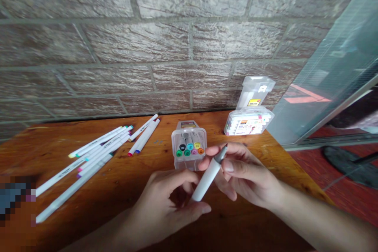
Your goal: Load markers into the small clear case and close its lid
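A white marker (207,179) with a grey collar and a bare brownish-red tip slants up to the right between my hands. At its lower end, the fingers and thumb of my left hand (168,201) close round the barrel. My right hand (245,173) grips it near the collar, thumb in front, other fingers partly curled. Just behind my hands lies a clear plastic case (175,136) with several markers inside, their coloured round ends facing me; one dark end (182,147) reads 120. Whether a cap sits in either palm is hidden.
Loose white markers (97,149) lie scattered over the left of the wooden table (118,220). At the back right stand a full clear marker case (249,122) and an upright clear container (254,92). A brick wall (165,43) rises behind; glass panels (333,59) are to the right.
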The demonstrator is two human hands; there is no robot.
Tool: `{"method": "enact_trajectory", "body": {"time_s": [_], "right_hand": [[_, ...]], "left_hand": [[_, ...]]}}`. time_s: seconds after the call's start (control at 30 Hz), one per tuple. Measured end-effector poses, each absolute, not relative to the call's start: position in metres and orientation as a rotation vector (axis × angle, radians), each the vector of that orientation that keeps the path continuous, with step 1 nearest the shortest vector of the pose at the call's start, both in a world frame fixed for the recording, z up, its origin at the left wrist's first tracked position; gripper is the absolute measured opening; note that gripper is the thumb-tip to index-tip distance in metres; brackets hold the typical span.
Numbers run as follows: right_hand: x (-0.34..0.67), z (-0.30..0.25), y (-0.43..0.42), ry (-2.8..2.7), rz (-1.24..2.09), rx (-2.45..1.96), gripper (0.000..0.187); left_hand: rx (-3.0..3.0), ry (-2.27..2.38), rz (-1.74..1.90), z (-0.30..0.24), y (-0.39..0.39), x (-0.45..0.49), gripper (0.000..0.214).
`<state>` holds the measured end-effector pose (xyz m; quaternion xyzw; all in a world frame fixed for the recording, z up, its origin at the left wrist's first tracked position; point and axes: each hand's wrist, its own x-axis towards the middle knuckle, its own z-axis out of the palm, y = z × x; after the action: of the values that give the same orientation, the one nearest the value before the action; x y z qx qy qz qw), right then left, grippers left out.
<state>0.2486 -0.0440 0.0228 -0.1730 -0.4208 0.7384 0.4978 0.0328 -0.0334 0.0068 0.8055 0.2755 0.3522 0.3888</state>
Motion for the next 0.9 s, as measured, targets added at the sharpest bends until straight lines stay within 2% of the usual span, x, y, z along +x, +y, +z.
{"method": "enact_trajectory", "body": {"time_s": [0.9], "right_hand": [[0.2491, 0.0222, -0.0446, -1.025, 1.797, -0.436, 0.018]], "left_hand": [[2.126, 0.681, 1.002, 0.0044, -0.0324, 0.0332, 0.023]]}}
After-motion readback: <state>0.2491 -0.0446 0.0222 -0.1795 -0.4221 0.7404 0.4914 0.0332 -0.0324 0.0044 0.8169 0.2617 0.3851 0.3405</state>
